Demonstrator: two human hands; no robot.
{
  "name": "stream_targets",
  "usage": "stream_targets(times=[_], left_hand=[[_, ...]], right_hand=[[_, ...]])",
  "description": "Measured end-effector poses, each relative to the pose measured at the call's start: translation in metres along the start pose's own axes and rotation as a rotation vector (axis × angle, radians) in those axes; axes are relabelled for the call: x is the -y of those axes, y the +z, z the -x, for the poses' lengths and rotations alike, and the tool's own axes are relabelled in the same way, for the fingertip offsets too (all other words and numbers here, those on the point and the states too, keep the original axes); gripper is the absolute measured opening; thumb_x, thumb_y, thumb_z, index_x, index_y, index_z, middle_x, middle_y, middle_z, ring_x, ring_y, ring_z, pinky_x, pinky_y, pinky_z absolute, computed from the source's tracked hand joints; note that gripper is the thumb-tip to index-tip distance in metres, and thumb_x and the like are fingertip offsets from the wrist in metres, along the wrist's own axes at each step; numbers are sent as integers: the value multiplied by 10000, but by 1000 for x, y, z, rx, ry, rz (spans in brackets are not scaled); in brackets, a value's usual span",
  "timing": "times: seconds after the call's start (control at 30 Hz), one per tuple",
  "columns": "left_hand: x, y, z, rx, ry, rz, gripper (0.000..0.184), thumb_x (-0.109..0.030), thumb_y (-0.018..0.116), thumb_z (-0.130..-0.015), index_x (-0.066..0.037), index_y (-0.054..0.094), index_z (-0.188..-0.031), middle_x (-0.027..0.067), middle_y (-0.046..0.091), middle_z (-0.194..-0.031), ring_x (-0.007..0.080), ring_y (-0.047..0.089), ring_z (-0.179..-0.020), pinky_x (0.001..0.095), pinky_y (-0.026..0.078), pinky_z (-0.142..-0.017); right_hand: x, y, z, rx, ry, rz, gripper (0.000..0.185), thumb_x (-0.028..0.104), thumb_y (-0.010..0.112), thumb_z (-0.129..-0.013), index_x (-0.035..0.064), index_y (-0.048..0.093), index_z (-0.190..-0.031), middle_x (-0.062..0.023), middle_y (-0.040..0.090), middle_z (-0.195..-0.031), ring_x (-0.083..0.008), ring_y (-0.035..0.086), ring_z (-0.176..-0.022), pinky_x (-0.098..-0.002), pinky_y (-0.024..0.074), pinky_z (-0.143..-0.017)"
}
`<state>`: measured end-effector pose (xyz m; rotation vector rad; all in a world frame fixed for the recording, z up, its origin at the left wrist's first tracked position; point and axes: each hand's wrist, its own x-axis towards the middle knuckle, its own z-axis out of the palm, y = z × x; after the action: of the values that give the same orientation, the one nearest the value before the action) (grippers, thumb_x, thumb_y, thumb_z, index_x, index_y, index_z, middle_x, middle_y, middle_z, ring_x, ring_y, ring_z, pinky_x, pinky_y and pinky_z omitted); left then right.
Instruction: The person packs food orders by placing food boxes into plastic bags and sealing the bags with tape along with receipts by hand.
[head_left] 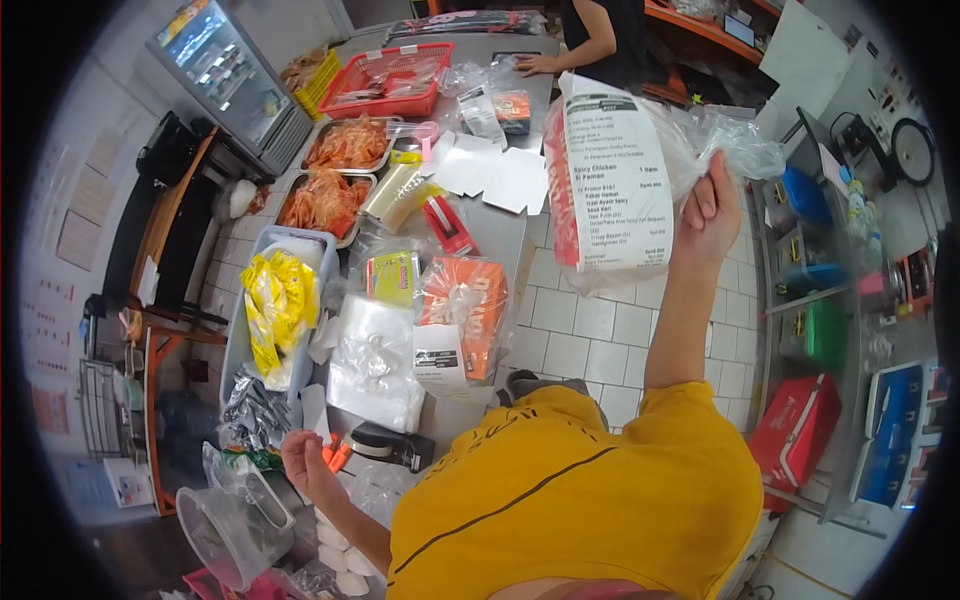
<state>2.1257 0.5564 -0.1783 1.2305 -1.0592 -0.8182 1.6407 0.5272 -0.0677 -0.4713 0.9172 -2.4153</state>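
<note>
Beyond the right edge of the tabletop, above the white floor tiles as seen from the head: transparent bag, raised in the air. Right hand grasps it near its bunched plastic end, arm outstretched. Printed label on the bag's near face; "Spicy Chicken" and "1 item" legible, smaller lines not. Red-and-white contents partly visible at the left side of the bag; nature not determinable.

Left hand: low at the near left of the tabletop, fingers curled inward. Cannot tell whether it grips anything; a narrow white strip lies just beyond the fingers. Orange handles just beside it, then a black desk tool.

Tabletop, near to far: stack of whitish plastic bags; to its right, an orange box inside transparent plastic, with a printed slip at its near side. Left edge: pale blue tub with yellow bundle. Further on, a red tool, white sheets overlapping, and two metal trays of orange-red food, one behind the other. Red basket behind these.

Far end: a co-worker in a dark top, one hand resting on the tabletop. Display fridge at far left.
</note>
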Motion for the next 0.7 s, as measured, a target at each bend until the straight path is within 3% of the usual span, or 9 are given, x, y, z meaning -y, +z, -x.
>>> stream_targets(times=[0.13,0.2,0.47,0.6,0.7], left_hand=[[1,8,-4,65,33,-47,83,17,501,-843,-35,529,-900,32,507,-885,89,478,-783,214,406,-721],[3,8,-4,43,0,-90,81,5,507,-846,-39,534,-909,28,516,-894,83,485,-791,211,410,-724],[6,-6,-9,-37,-152,-279,92,-12,530,-848,-20,545,-939,19,532,-868,100,510,-797,226,426,-745],[16,-19,-8,59,-278,-189,122,-31,552,-857,-11,539,-977,43,566,-909,113,549,-882,231,417,-809],[20,-25,-7,76,-242,-254,144,-43,544,-866,4,541,-1002,58,585,-959,128,551,-908,243,415,-834]], right_hand=[[-8,-7,-14,68,-1,-128,213,193,540,-901,131,479,-707,68,319,-474,-22,253,-369,-176,185,-346],[-10,-10,-19,-39,-45,-34,212,191,538,-903,127,483,-708,68,322,-481,-26,257,-373,-177,187,-350],[-44,-15,-63,-53,59,32,199,181,548,-897,111,492,-719,71,325,-487,-24,273,-385,-188,192,-357],[-77,-31,-95,-45,60,306,214,170,565,-880,102,485,-694,58,326,-486,-33,278,-387,-201,187,-358],[-102,-54,-118,-30,21,423,236,162,570,-872,106,471,-664,50,326,-487,-42,276,-389,-207,184,-360]])
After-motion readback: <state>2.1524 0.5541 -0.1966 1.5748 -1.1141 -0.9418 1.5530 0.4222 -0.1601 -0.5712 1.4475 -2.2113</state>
